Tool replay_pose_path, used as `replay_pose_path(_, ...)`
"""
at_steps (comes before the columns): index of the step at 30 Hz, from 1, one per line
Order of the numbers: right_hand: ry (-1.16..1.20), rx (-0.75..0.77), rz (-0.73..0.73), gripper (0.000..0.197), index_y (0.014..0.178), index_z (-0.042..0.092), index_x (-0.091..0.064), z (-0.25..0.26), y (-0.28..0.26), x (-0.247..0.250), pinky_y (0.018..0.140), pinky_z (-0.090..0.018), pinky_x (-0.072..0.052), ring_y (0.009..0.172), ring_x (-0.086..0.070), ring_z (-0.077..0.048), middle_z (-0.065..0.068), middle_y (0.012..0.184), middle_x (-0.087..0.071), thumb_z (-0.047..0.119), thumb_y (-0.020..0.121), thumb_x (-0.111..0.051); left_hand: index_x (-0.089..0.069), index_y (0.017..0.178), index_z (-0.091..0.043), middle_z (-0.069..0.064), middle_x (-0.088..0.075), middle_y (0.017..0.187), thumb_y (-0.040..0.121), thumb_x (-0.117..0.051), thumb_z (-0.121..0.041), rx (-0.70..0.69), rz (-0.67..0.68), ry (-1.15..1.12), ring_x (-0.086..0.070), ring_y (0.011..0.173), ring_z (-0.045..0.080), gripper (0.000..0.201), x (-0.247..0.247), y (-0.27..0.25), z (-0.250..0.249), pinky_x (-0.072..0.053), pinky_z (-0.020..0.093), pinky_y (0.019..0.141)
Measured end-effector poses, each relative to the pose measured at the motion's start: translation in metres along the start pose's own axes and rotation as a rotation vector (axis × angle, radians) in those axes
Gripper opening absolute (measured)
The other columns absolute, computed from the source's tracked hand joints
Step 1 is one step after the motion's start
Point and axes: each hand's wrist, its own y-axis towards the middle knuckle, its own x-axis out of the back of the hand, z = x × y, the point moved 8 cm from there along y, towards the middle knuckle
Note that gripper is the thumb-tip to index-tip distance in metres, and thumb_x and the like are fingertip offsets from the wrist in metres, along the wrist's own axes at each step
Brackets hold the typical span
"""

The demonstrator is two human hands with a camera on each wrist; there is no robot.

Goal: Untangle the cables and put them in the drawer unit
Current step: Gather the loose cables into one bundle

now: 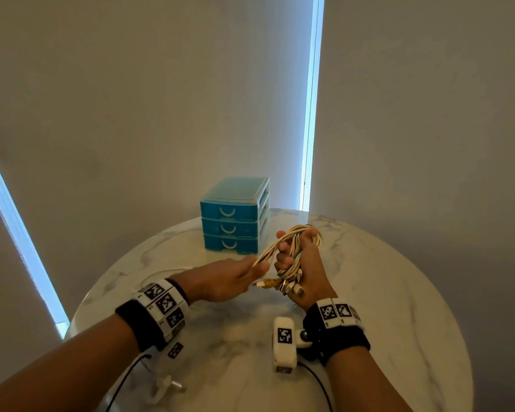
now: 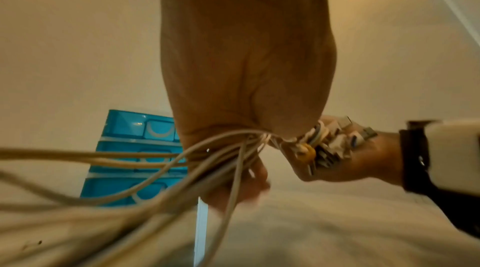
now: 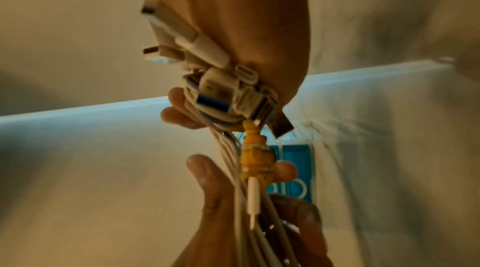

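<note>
While both forearms reach out over the round marble table (image 1: 399,292), the nearest things on it are a white cable end with a metal plug (image 1: 168,388) lying close to the front edge under the left forearm, and the black leads running from the wrist cameras. Each wrist wears a black band with white blocks of square black-and-white markers.

Just beyond, the left hand (image 1: 226,279) is held above the tabletop, palm turned inward, its fingers closed around a few pale strands drawn out sideways from the bundle of cables (image 1: 292,248). The left wrist view shows those strands passing under its palm and fanning toward the camera, blurred.

Touching it on the right, the right hand (image 1: 302,263) stands upright with its fingers and thumb wrapped tightly round the rest of the bundle. Loops of white and cream cable rise above its fist, and a cluster of plugs hangs below it: several white USB connectors, one with a blue insert, and a yellow ribbed plug (image 3: 255,158).

A thin white cable (image 1: 164,273) lies on the marble left of the left wrist.

Farther back, near the table's rear edge, stands the blue three-drawer unit (image 1: 235,215), all three drawers pushed in, their white curved handles facing forward. Behind it hang pale roller blinds with bright gaps between them.
</note>
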Motion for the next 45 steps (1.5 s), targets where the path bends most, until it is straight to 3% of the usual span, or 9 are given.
replay_pose_path(3,-0.071,0.021,0.012,0.059,0.108,0.010,-0.071,0.003,0.002,-0.003,0.035,-0.019,-0.043,0.038,-0.050,-0.008,-0.005,0.073,-0.067,0.057,0.112,-0.036,-0.061,0.126,-0.024,0.003,-0.063,0.123,0.097,-0.020,-0.087,-0.077,-0.096,0.008,-0.060,0.116,0.024,0.080,0.028,0.001,0.002,-0.051,0.051,0.108)
replay_pose_path(8,-0.103,-0.018,0.013,0.064,0.106,0.010,-0.074,-0.002,0.003,-0.007,0.045,-0.024,-0.056,0.047,-0.064,-0.011,-0.006,0.078,-0.076,0.057,0.113,-0.032,-0.043,0.158,-0.031,-0.007,-0.053,0.154,0.106,-0.036,-0.069,-0.090,0.046,0.014,-0.051,0.137,0.011,0.065,0.032,-0.003,-0.026,-0.041,0.036,0.118)
replay_pose_path(17,-0.155,-0.041,0.083,0.071,0.104,0.012,-0.071,-0.001,0.009,-0.010,0.034,-0.018,-0.038,0.034,-0.043,-0.005,0.001,0.056,-0.052,0.075,0.097,-0.039,-0.052,0.097,-0.032,-0.011,-0.056,0.093,0.118,-0.032,-0.036,-0.031,-0.192,-0.064,-0.053,0.084,0.006,0.030,0.033,0.003,-0.023,-0.045,0.025,0.082)
replay_pose_path(20,-0.296,-0.043,0.017,0.073,0.072,0.017,-0.061,-0.006,0.007,-0.009,0.035,-0.018,-0.031,0.035,-0.035,-0.005,0.004,0.051,-0.043,0.084,0.090,-0.041,-0.064,0.107,-0.019,-0.005,-0.066,0.100,0.118,-0.030,-0.038,-0.017,-0.313,-0.006,-0.061,0.092,0.008,0.041,0.049,0.000,-0.030,-0.047,0.029,0.083)
replay_pose_path(24,-0.340,-0.014,-0.052,0.077,0.081,0.017,-0.071,-0.010,0.004,-0.009,0.037,-0.018,-0.037,0.038,-0.041,-0.009,-0.001,0.057,-0.050,0.090,0.086,-0.046,-0.065,0.115,-0.014,0.004,-0.071,0.113,0.117,-0.030,-0.035,0.022,-0.312,0.085,-0.067,0.105,0.021,0.041,0.045,0.004,-0.032,-0.054,0.046,0.100)
replay_pose_path(30,-0.660,0.048,-0.109,0.064,0.047,0.023,-0.062,-0.009,-0.008,-0.003,0.049,-0.027,-0.040,0.047,-0.042,-0.015,-0.004,0.054,-0.045,0.079,0.075,-0.078,-0.068,0.095,-0.016,-0.005,-0.063,0.091,0.112,-0.040,-0.021,-0.050,-0.228,0.270,-0.063,0.081,0.012,0.033,0.027,-0.002,-0.059,-0.054,0.026,0.079)
replay_pose_path(34,-0.730,0.126,-0.065,0.046,0.081,0.027,-0.087,-0.003,-0.012,-0.012,0.051,-0.029,-0.044,0.049,-0.046,-0.015,-0.006,0.057,-0.049,0.070,0.086,-0.074,-0.067,0.111,-0.013,0.006,-0.066,0.108,0.107,-0.044,-0.011,-0.016,-0.089,0.285,-0.064,0.092,0.022,0.023,0.018,0.000,-0.047,-0.059,0.043,0.092)
replay_pose_path(40,-0.813,0.221,-0.121,0.046,0.076,0.014,-0.075,0.000,-0.010,-0.016,0.047,-0.026,-0.045,0.044,-0.050,-0.016,-0.007,0.055,-0.055,0.056,0.095,-0.074,-0.066,0.121,-0.015,0.009,-0.068,0.123,0.105,-0.027,-0.064,0.263,-0.064,0.653,-0.060,0.107,0.025,0.064,0.063,-0.014,-0.040,-0.052,0.041,0.094)
replay_pose_path(45,-0.918,0.172,-0.121,0.053,0.061,0.009,-0.064,-0.010,-0.003,-0.018,0.043,-0.025,-0.045,0.035,-0.052,-0.014,-0.009,0.053,-0.057,0.030,0.110,-0.055,-0.053,0.152,-0.027,-0.001,-0.063,0.141,0.090,-0.062,-0.068,0.003,-0.395,0.698,-0.066,0.120,0.024,0.074,0.098,-0.008,-0.091,-0.053,0.042,0.092)
